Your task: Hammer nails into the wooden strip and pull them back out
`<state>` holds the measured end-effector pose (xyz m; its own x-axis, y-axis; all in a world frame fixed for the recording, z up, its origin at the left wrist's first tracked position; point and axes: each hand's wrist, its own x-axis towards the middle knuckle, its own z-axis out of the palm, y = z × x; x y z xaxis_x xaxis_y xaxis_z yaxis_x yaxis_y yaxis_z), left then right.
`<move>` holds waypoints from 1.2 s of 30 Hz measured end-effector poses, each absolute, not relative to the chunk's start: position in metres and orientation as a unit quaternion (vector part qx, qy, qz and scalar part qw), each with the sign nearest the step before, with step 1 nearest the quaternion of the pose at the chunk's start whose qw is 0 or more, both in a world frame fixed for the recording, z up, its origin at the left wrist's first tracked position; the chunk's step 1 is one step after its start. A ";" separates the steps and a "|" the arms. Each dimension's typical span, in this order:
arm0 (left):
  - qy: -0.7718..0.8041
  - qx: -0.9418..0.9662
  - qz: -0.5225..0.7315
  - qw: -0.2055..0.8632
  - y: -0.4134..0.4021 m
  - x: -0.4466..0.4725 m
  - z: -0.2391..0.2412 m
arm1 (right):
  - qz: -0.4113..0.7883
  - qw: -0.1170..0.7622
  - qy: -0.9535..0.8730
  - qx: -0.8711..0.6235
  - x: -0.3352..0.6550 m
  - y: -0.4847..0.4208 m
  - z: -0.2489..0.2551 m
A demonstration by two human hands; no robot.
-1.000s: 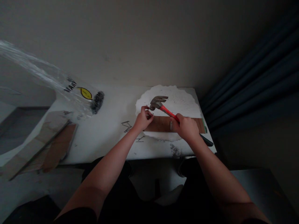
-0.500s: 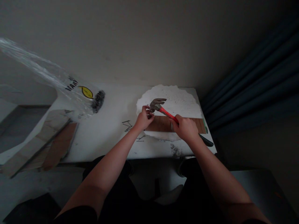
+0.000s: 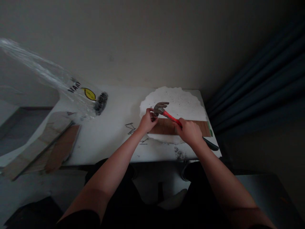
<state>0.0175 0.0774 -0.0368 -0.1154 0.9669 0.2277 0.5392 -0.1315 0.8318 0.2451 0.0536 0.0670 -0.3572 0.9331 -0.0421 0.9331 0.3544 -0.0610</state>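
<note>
My right hand (image 3: 189, 131) is wrapped round the red handle of a claw hammer (image 3: 164, 110), whose grey head sits just above the left end of a brown wooden plank (image 3: 166, 126). My left hand (image 3: 146, 121) is pinched at that end of the plank, right under the hammer head, on something too small to make out. The plank lies across a round white foam slab (image 3: 181, 101) on the white table (image 3: 111, 133).
A clear plastic bag (image 3: 78, 92) with a yellow label and dark contents lies at the table's back left. Loose nails (image 3: 130, 128) lie left of my left hand. Wood planks (image 3: 50, 146) stick out over the table's left edge. A dark curtain (image 3: 257, 79) hangs at right.
The hammer head has come down a little toward my left hand's pinch and the plank end. Both hands stay where they were.
</note>
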 end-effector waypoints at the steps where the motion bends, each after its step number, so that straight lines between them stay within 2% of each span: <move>1: 0.610 0.615 0.431 0.252 0.077 0.017 -0.037 | -0.041 0.005 0.824 0.564 0.245 0.054 0.066; 10: 0.601 0.628 0.426 0.252 0.078 0.015 -0.038 | -0.038 -0.007 0.821 0.570 0.249 0.054 0.066; 21: 0.586 0.656 0.433 0.197 0.083 0.007 -0.044 | -0.035 -0.023 0.823 0.566 0.254 0.054 0.061; 36: 0.597 0.672 0.402 0.174 0.088 0.007 -0.049 | -0.053 -0.011 0.826 0.560 0.252 0.055 0.055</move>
<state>0.0074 0.0875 -0.0489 -0.0354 0.9421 0.3336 0.6623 -0.2278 0.7137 0.2522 0.0552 0.0549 -0.3716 0.9275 -0.0411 0.9251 0.3662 -0.1007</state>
